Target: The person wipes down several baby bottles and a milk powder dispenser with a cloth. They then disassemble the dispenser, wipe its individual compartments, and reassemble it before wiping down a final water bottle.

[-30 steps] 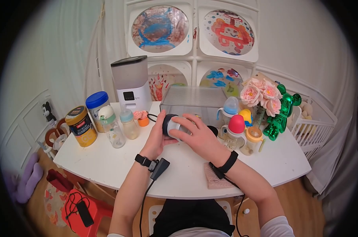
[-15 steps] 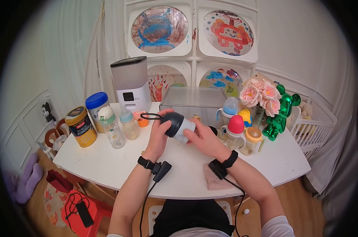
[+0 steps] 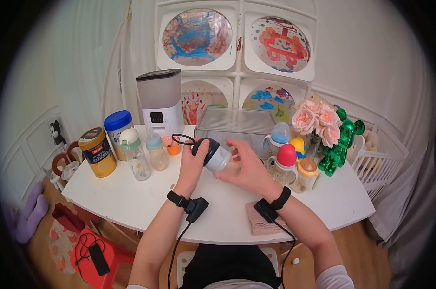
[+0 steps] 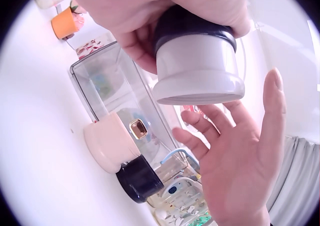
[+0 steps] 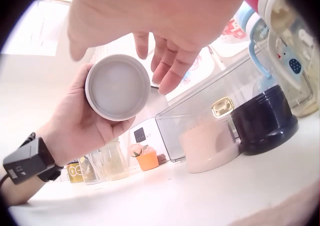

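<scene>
My left hand (image 3: 194, 161) grips the dark navy part of a rounded container with a black loop, its light grey part (image 3: 218, 159) pointing right and slightly down. In the left wrist view the dark part (image 4: 192, 28) is above the grey rim (image 4: 200, 88). The right wrist view shows the round grey face (image 5: 118, 87) of the container head-on. My right hand (image 3: 251, 171) is beside the grey end, fingers spread and apart from it in the left wrist view, holding nothing. A pale pink cup-like piece (image 5: 207, 143) and a navy one (image 5: 265, 118) stand on the table.
A clear box (image 3: 234, 123) and a white dispenser (image 3: 161, 103) stand at the back. Cans and bottles, including a blue-lidded can (image 3: 117, 126), are at left. More bottles, a red-topped one (image 3: 285, 159) among them, and roses (image 3: 316, 118) are at right. A pink cloth (image 3: 265, 220) lies near the front edge.
The container has turned from between both hands so its grey end points right and down. My right hand has let go of the grey part and opened beside it.
</scene>
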A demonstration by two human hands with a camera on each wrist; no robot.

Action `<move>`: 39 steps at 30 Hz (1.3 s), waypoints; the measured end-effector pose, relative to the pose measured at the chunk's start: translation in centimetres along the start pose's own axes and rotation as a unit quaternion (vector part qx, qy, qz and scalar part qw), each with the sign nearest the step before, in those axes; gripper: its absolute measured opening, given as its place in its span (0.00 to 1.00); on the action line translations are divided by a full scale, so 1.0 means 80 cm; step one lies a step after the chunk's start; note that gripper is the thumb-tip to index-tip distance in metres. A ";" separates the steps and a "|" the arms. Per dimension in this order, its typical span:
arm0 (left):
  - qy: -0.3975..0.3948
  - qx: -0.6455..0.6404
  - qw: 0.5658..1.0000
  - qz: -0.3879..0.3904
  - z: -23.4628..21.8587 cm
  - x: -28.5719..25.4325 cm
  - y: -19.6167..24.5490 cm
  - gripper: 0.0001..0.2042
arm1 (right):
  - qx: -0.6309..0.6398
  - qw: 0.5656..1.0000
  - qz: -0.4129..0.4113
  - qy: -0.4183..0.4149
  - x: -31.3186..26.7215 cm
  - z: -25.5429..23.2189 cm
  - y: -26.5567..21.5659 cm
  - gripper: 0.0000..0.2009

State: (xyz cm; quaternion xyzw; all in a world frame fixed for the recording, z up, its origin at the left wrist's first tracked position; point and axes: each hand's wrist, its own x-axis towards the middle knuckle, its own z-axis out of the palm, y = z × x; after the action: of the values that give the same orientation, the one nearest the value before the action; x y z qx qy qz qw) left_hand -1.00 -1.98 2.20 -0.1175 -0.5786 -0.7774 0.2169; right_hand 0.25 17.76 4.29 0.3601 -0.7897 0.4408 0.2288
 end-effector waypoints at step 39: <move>-0.171 0.077 0.982 -0.036 0.000 -0.006 -0.002 0.32 | 0.321 0.928 0.160 -0.099 0.002 0.021 0.037 0.33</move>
State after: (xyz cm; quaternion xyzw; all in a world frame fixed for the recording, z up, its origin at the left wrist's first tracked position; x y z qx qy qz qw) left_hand -0.66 -1.86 1.83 -0.2111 -0.6692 -0.7062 0.0950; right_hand -2.18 17.30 1.95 0.3249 -0.6717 0.6637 -0.0526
